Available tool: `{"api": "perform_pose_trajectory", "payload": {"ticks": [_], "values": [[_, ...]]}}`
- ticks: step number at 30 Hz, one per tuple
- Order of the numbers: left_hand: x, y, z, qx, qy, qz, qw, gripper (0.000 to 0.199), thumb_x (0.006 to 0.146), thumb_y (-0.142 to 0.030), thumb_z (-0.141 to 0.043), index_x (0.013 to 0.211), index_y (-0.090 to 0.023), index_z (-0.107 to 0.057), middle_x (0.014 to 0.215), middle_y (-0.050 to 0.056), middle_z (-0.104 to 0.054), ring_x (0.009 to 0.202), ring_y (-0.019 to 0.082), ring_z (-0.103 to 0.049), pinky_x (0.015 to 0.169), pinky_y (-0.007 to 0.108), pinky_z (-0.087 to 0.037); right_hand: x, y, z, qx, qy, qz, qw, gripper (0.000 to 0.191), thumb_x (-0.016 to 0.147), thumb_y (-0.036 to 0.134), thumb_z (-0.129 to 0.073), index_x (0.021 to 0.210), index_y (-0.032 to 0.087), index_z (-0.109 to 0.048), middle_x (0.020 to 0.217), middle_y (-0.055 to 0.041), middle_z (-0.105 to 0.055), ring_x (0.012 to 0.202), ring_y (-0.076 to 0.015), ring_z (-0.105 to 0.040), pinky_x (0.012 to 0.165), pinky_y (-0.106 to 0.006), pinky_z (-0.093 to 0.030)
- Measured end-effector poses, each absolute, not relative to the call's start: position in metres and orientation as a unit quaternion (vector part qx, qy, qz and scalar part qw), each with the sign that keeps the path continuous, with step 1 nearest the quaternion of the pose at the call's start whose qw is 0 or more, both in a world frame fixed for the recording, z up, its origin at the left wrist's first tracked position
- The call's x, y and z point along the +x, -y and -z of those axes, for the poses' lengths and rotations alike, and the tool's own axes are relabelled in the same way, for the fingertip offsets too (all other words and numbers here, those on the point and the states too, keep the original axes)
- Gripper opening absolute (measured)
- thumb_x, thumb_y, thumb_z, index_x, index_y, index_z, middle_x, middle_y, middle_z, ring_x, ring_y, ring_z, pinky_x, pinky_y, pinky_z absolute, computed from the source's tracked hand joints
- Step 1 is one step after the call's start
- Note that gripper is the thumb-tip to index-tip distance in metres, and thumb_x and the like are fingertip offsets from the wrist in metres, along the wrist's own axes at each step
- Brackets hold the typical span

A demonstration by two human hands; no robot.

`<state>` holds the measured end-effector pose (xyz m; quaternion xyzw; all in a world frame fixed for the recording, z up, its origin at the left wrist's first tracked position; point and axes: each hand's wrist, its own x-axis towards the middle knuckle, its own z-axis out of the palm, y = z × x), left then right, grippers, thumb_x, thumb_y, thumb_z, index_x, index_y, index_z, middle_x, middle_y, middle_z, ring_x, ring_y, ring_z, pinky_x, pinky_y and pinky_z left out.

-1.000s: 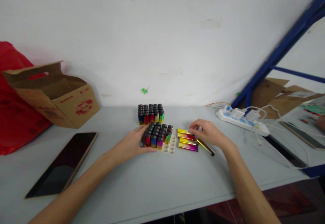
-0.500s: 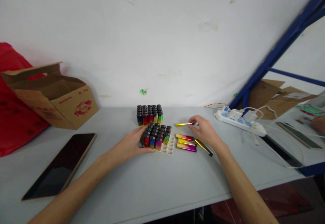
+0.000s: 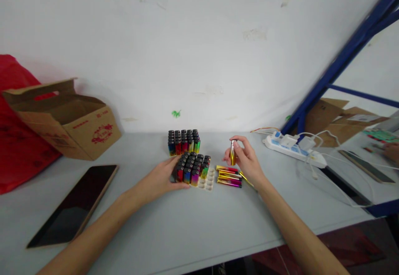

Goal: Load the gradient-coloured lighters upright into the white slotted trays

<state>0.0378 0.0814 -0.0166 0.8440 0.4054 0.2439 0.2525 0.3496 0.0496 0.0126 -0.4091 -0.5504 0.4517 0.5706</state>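
Note:
My right hand (image 3: 246, 156) is closed on a gold lighter (image 3: 232, 153), held upright above the table. My left hand (image 3: 163, 177) wraps round the left side of a group of upright lighters (image 3: 193, 167) with black tops. They stand in a pale tray (image 3: 209, 183) whose round holes show bare at its right side. Several shiny lighters (image 3: 229, 177) in red, yellow and purple lie flat just right of the tray. One more gold lighter (image 3: 247, 181) lies under my right wrist, partly hidden. Behind the tray stands a second block of upright lighters (image 3: 183, 142).
An open cardboard box (image 3: 90, 129) and a red bag (image 3: 18, 142) stand at the left, with a dark tablet (image 3: 75, 204) in front. To the right lie a white power strip (image 3: 296, 152) and its cables. Beyond a blue frame (image 3: 336, 67) another person's hand (image 3: 391, 154) shows.
My right hand has lifted the gold lighter from lying flat and turned it upright, moving slightly left. My left hand stays at the tray.

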Motion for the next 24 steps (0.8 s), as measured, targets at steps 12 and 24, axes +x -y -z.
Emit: {"api": "perform_pose_trajectory", "payload": {"ticks": [12,24], "values": [[0.039,-0.079,0.012,0.849,-0.393,-0.244,0.255,0.087,0.076,-0.056,-0.092,0.149,-0.023,-0.059,0.151,0.015,-0.068,0.135,0.039,-0.068,0.122,0.052,-0.051,0.320,-0.044,-0.005,-0.407,0.530,-0.538,0.513,0.061,0.092,0.086,-0.054,0.092,0.025,-0.057,0.061,0.0087,-0.031,0.051,-0.0110,-0.026,0.046,-0.023,-0.022],[0.040,-0.077,0.010,0.845,-0.403,-0.241,0.256,0.086,0.075,-0.053,-0.093,0.149,-0.021,-0.061,0.150,0.015,-0.069,0.134,0.041,-0.068,0.119,0.054,-0.053,0.308,-0.040,-0.001,-0.484,0.474,-0.538,0.502,0.056,0.085,0.069,-0.051,0.052,0.028,-0.033,0.043,0.0074,-0.026,0.038,-0.0078,-0.018,0.039,-0.026,-0.011]]}}
